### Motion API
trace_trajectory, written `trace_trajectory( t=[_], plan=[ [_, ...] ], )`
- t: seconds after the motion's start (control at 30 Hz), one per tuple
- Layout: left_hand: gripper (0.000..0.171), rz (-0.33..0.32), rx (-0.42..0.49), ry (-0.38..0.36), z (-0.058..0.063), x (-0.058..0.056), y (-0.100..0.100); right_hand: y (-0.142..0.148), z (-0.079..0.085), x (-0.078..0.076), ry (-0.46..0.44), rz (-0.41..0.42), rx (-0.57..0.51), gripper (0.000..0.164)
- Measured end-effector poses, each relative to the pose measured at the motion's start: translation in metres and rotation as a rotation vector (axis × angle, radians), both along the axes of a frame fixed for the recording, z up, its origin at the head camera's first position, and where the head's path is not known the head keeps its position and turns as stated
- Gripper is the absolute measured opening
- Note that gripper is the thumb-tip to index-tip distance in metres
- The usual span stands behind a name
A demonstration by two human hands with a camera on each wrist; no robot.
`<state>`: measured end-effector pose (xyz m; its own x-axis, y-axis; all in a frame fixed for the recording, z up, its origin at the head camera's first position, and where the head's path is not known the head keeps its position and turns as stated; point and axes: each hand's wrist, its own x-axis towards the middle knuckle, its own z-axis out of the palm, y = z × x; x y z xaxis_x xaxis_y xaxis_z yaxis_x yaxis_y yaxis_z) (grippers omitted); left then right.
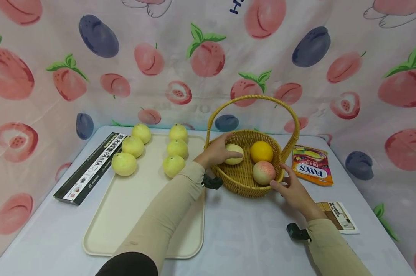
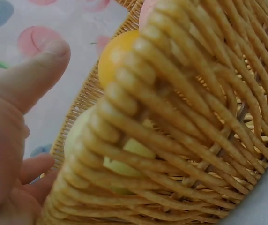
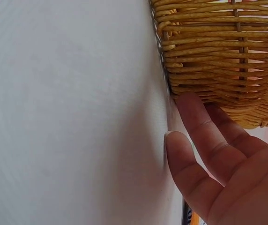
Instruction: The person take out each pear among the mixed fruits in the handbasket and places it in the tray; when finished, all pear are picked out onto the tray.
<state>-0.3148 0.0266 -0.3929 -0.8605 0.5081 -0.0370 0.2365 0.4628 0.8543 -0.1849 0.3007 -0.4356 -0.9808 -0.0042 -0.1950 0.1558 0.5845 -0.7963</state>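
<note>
A yellow wicker basket (image 1: 249, 188) with a tall handle holds an orange (image 1: 261, 151), a peach (image 1: 264, 173) and a pale yellow-green round fruit (image 1: 234, 154). My left hand (image 1: 216, 150) reaches over the basket's left rim, its thumb overlapping the pale fruit in the head view. In the left wrist view that thumb (image 2: 40, 70) sticks out straight, apart from the fruit, and the other fingers are partly hidden behind the rim. My right hand (image 1: 294, 193) is at the basket's right front side. Its loosely bent fingers (image 3: 209, 136) touch the lower outside of the weave.
Several yellow-green round fruits (image 1: 174, 166) lie in two rows on a cream tray (image 1: 139, 214). Left of the tray is a long black PASTA box (image 1: 90, 168). A FOX'S candy bag (image 1: 312, 165) and a flat packet (image 1: 339, 216) lie right of the basket.
</note>
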Motion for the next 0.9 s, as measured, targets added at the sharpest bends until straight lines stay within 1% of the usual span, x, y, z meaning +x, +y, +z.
trace_trajectory(
  t=[0.13,0.23,0.33,0.57,0.73,0.9],
  plan=[
    [0.089,-0.016,-0.012,-0.006,-0.001,0.001,0.000,0.000,-0.001,0.001,0.006,0.001,-0.007,0.094],
    [0.085,-0.037,-0.049,0.007,-0.002,0.001,0.001,0.000,-0.001,0.001,0.011,0.001,-0.007,0.094],
    [0.080,-0.056,-0.098,0.034,-0.002,0.001,0.002,0.000,-0.001,0.001,0.013,0.003,-0.007,0.093],
    [0.072,-0.121,-0.224,0.143,-0.002,0.001,0.010,0.000,0.000,0.001,0.017,0.004,-0.003,0.093],
    [0.064,-0.137,-0.279,0.191,-0.002,0.001,0.012,0.000,0.000,0.001,0.012,0.002,-0.001,0.093],
    [0.057,-0.161,-0.310,0.216,-0.003,0.002,0.012,-0.001,-0.001,0.001,0.010,-0.001,-0.004,0.094]
  ],
)
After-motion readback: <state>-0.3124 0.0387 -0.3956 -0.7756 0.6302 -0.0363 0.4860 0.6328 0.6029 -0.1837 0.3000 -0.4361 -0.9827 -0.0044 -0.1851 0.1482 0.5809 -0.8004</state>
